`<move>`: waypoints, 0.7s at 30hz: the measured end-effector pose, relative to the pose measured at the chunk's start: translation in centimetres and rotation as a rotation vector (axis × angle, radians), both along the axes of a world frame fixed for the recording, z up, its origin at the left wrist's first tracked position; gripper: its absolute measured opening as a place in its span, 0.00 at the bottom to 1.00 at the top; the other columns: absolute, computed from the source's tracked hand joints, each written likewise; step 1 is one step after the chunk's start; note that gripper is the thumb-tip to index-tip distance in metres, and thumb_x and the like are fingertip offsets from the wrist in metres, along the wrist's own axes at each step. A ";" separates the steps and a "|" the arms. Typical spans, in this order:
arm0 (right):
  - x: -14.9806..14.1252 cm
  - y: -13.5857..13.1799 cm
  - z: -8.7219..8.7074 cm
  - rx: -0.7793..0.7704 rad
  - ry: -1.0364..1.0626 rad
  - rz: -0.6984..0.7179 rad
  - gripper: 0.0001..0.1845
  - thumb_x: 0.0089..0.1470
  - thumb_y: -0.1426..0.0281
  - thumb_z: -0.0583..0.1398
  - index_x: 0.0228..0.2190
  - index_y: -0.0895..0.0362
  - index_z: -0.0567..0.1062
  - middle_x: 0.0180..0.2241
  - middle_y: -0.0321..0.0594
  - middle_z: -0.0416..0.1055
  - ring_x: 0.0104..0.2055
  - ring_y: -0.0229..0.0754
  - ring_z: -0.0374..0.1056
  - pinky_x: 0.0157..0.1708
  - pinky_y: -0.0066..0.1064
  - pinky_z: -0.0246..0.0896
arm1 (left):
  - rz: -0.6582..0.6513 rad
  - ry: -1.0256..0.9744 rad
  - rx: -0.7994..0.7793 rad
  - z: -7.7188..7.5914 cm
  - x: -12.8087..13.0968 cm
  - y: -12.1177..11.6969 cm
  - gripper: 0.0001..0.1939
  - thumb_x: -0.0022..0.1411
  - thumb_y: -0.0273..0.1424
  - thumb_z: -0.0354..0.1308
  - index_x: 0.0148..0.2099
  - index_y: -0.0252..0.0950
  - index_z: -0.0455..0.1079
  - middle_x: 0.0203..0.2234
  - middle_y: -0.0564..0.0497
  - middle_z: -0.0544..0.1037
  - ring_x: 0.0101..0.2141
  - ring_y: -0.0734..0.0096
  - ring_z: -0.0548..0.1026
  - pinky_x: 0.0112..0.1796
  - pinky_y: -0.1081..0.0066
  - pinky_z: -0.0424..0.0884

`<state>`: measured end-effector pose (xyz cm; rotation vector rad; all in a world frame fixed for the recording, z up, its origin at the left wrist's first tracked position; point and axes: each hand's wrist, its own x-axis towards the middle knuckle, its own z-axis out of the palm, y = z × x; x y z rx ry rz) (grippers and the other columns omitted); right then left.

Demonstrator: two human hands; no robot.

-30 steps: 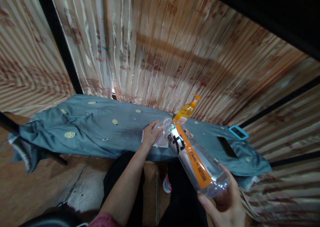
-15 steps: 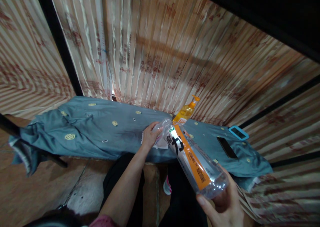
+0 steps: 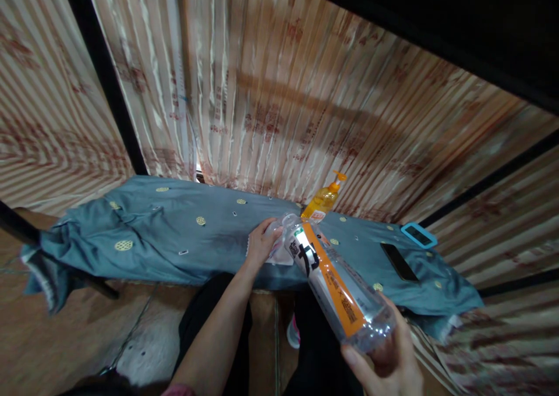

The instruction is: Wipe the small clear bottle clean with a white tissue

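A large clear plastic bottle [image 3: 334, 282] with an orange and white label is tilted across the front of me, its base towards me at lower right. My right hand [image 3: 384, 352] is closed round the base, thumb underneath. At the other end, my left hand [image 3: 261, 247] has its fingers closed about the bottle's narrow neck, which they partly cover. Just under the left hand lies a white wipe packet or sheet [image 3: 282, 257], mostly hidden. Behind the neck stands a pump bottle [image 3: 323, 202] of yellow liquid with an orange pump head.
A grey-blue cloth with pineapple prints [image 3: 161, 227] covers the narrow bench. On its right lie a black phone [image 3: 399, 262] and a blue-framed device [image 3: 419, 235]. Pleated curtains [image 3: 262, 93] surround the bench, with black frame posts [image 3: 105, 75]. My legs are below the front edge.
The view has shifted slightly, so the bench and its things sit a little lower. Both hands keep their hold on the bottle, nearly unmoved.
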<state>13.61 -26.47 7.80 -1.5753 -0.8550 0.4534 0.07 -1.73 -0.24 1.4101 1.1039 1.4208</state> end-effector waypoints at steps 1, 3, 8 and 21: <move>0.0 0.0 0.0 0.000 0.004 0.002 0.54 0.42 0.52 0.72 0.64 0.56 0.59 0.55 0.54 0.73 0.52 0.59 0.74 0.46 0.41 0.71 | 0.006 0.006 -0.007 0.1 0.0 0.0 0.16 0.56 0.40 0.64 0.44 0.38 0.79 0.40 0.48 0.85 0.43 0.58 0.81 0.49 0.63 0.74; 0.0 0.0 -0.2 -0.003 0.021 0.006 0.54 0.42 0.51 0.72 0.64 0.56 0.59 0.55 0.54 0.73 0.51 0.59 0.75 0.46 0.41 0.71 | 0.014 0.017 -0.015 0.3 -0.1 -0.1 0.15 0.56 0.40 0.64 0.44 0.39 0.79 0.40 0.48 0.85 0.43 0.58 0.81 0.49 0.63 0.74; 0.1 0.0 -0.4 0.002 0.042 0.000 0.57 0.42 0.50 0.72 0.65 0.58 0.57 0.56 0.57 0.71 0.51 0.60 0.75 0.45 0.41 0.72 | -0.003 0.006 -0.003 0.4 -0.3 -0.3 0.15 0.56 0.40 0.64 0.44 0.39 0.79 0.39 0.50 0.85 0.42 0.59 0.81 0.48 0.65 0.74; 0.8 0.0 -1.3 0.012 0.063 0.020 0.57 0.41 0.53 0.72 0.66 0.57 0.56 0.61 0.58 0.67 0.61 0.65 0.67 0.50 0.44 0.70 | -0.011 -0.019 0.002 -0.2 -0.2 -0.2 0.16 0.56 0.39 0.64 0.44 0.37 0.79 0.40 0.47 0.84 0.42 0.59 0.80 0.49 0.65 0.74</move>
